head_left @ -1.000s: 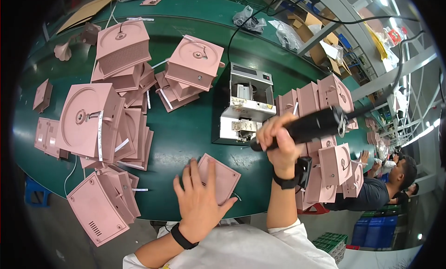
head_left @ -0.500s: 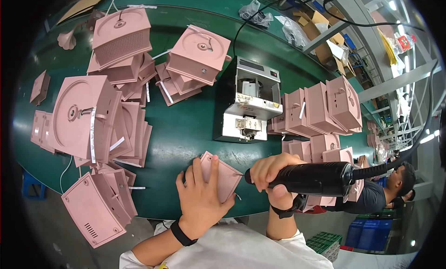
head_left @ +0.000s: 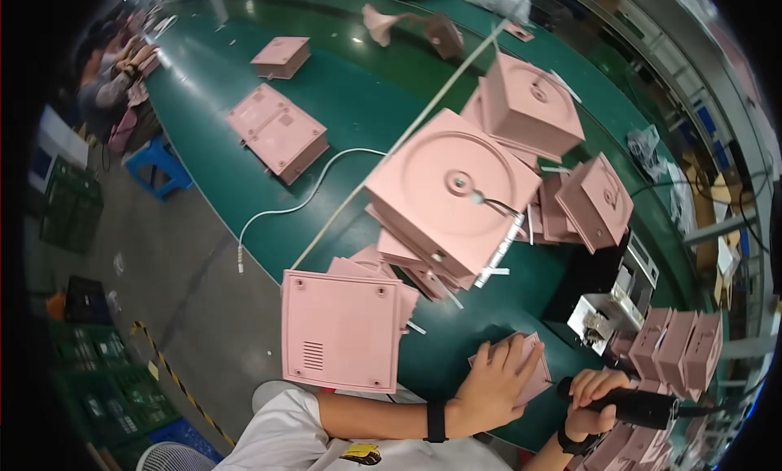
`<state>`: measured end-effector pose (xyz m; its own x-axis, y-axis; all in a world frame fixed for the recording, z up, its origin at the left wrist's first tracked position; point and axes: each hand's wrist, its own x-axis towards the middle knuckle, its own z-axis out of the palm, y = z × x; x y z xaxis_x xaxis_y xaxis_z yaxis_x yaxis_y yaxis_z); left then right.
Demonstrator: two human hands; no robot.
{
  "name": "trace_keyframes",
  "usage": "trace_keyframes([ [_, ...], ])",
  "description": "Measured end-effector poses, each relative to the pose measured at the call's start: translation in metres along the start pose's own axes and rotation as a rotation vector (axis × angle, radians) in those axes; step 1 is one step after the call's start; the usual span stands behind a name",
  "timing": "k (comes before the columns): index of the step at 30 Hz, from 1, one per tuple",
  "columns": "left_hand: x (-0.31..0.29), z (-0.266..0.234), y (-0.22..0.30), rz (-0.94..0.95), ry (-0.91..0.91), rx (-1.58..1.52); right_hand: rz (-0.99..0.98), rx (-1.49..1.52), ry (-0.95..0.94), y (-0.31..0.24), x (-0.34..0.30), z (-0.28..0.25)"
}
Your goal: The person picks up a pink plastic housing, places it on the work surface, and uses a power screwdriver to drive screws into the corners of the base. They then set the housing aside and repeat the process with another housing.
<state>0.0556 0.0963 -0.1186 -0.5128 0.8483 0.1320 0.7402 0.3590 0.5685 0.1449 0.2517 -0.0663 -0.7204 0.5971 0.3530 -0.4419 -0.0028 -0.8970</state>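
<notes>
In front of me a pink plastic housing [head_left: 535, 380] lies on the green table. My left hand [head_left: 493, 389] holds it down, fingers spread across its top and covering much of it. My right hand [head_left: 599, 398] is wrapped round a black electric screwdriver [head_left: 645, 408] lying almost level. Its thin bit points left at the housing's right corner and seems to meet it; the exact contact is too small to make out. Just beyond the hands sits a black and silver machine [head_left: 599, 320].
Stacked pink housings [head_left: 452, 186] stand left of my hands, and one vented housing [head_left: 342, 331] leans at the near edge. More stacks [head_left: 676, 349] sit at right. A white cable [head_left: 314, 190] crosses the table. A blue stool [head_left: 159, 168] and seated people are far left.
My view has swung left, so the hands and machine now appear farther right. My left hand stays on the housing, my right hand on the screwdriver, its bit still at the corner.
</notes>
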Motion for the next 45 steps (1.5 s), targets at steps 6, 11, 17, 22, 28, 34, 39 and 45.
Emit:
trace_keyframes([
  [6,0.0,0.002,-0.007,0.019,0.026,-0.031,-0.023,-0.07,-0.303,0.002,0.017,-0.001],
  [11,0.001,0.004,-0.01,0.029,0.032,-0.023,-0.005,-0.026,-0.427,0.004,0.028,-0.002],
  [17,0.002,0.0,-0.011,0.025,0.026,0.022,-0.022,-0.058,-0.429,-0.002,0.028,0.003],
  [22,-0.003,-0.007,-0.016,0.11,0.01,-0.04,-0.136,0.055,-0.491,-0.054,0.024,0.011],
  [28,0.003,-0.035,-0.026,0.067,0.014,-0.327,-0.301,0.226,-0.787,-0.096,0.036,-0.014],
  [34,-0.007,-0.001,-0.055,-0.308,-0.02,-1.565,-0.394,0.073,-0.326,-0.093,0.001,0.0],
  [39,-0.014,-0.017,-0.066,-0.393,0.24,-1.193,-0.304,0.061,-0.19,-0.079,-0.003,-0.008],
  [45,-0.035,-0.027,-0.046,-0.277,0.237,-0.637,-0.115,-0.048,0.016,-0.043,-0.023,-0.02],
])
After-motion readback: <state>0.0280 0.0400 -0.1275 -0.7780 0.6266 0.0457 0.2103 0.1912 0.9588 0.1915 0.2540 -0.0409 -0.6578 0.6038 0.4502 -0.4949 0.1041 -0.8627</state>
